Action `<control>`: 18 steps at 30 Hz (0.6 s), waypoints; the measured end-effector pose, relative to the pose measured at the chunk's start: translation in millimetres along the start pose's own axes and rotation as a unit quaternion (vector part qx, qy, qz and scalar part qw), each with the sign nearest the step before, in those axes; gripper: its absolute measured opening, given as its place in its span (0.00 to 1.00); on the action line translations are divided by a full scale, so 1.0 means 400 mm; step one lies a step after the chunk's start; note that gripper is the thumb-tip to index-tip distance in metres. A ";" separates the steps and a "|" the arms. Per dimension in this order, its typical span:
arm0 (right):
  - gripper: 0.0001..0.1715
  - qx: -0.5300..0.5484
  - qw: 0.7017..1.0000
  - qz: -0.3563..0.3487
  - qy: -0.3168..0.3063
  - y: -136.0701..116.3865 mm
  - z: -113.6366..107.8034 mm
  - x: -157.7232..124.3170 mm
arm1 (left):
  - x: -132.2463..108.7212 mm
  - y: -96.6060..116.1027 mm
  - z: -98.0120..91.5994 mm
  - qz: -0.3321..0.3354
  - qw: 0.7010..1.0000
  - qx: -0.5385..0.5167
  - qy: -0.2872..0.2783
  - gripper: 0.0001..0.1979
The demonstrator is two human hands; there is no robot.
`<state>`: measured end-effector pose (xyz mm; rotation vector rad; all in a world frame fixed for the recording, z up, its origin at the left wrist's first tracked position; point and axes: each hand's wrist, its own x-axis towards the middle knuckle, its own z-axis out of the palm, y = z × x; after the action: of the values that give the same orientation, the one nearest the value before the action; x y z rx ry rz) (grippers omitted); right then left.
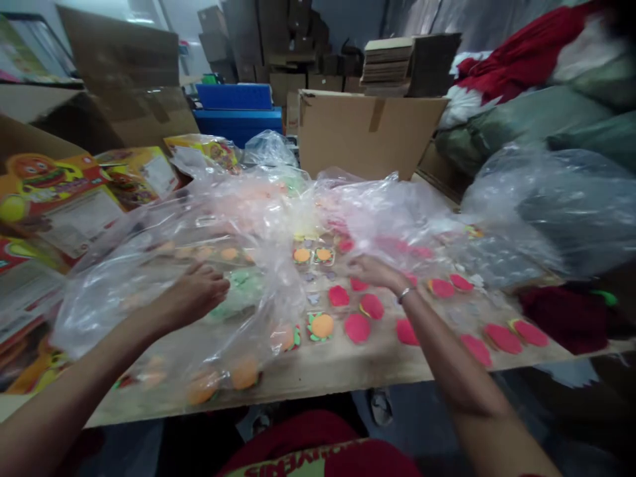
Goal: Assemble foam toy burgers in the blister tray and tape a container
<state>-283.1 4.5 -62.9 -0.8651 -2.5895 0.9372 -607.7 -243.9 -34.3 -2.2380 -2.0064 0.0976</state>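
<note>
My left hand (199, 291) is closed, its fingers drawn together on a large clear plastic bag (149, 265) spread over the left of the table. Beside it, a pale green patch (241, 291) shows through the plastic. My right hand (375, 271) is pinched at the lower edge of another clear plastic bag (387, 205); whatever its fingertips hold is too blurred to make out. Between the hands lie small toy burgers with orange tops (322, 324). Red round pieces (358, 328) are laid out beneath and around my right forearm. Small grey pieces (312, 298) lie among them.
Printed burger boxes (54, 199) line the left side. At the back stand a large cardboard carton (368, 136) and blue bins (236, 122). Filled plastic bags (571, 205) crowd the right. The table's front edge (298, 387) runs before my body.
</note>
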 end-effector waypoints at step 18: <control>0.23 -0.291 0.918 -0.174 -0.208 -0.360 0.411 0.384 | -0.101 0.093 -0.011 0.013 0.997 0.074 -0.028 0.08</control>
<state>-537.6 -72.0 -89.0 -0.2969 -3.3161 0.2567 -574.8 -288.0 -36.8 -2.1934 -1.9276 0.3041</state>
